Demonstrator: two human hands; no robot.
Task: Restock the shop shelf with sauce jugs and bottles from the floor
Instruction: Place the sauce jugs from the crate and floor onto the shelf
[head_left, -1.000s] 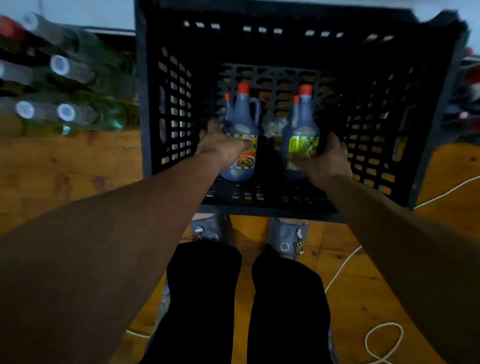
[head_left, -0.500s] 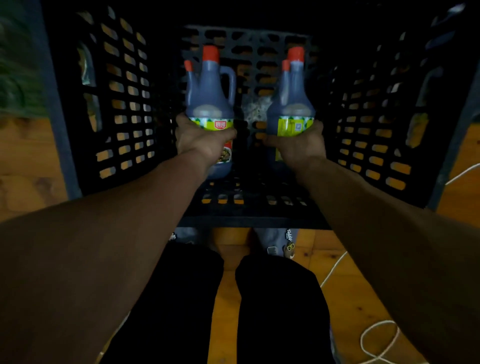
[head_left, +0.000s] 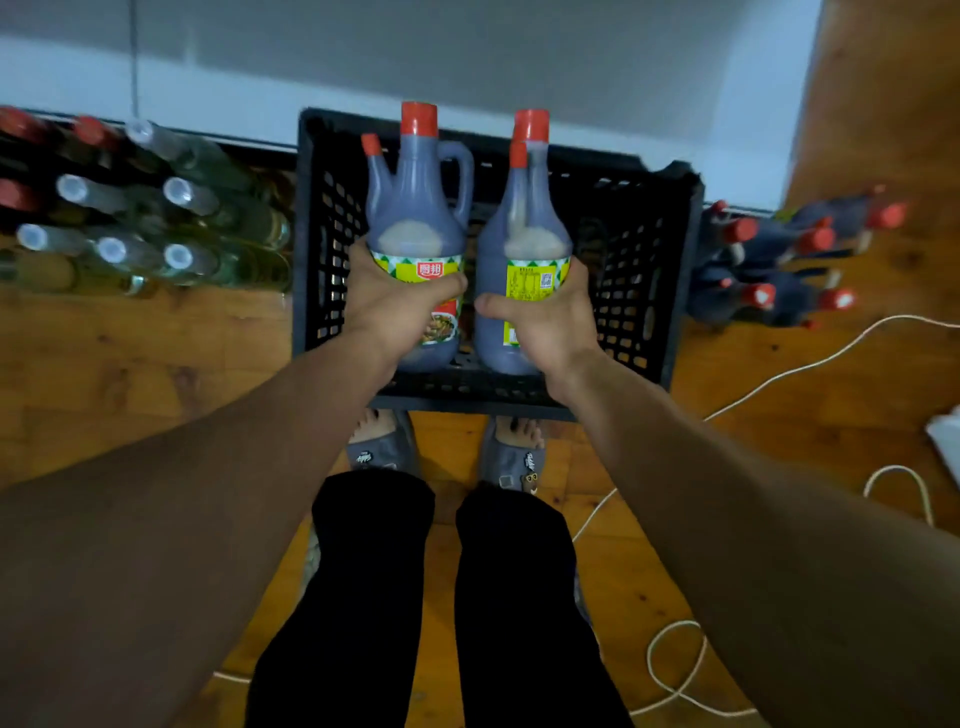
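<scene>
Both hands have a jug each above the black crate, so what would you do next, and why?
Probably carry them toward the shelf: the left hand and right hand each grip a dark sauce jug, held above the crate, which looks otherwise empty.

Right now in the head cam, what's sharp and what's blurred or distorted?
Head view: the two jugs and both hands are fairly sharp, labels partly legible; bottles at left and jugs at right smear and splay outward from wide-angle distortion; forearms dim, no strong glare.
</scene>
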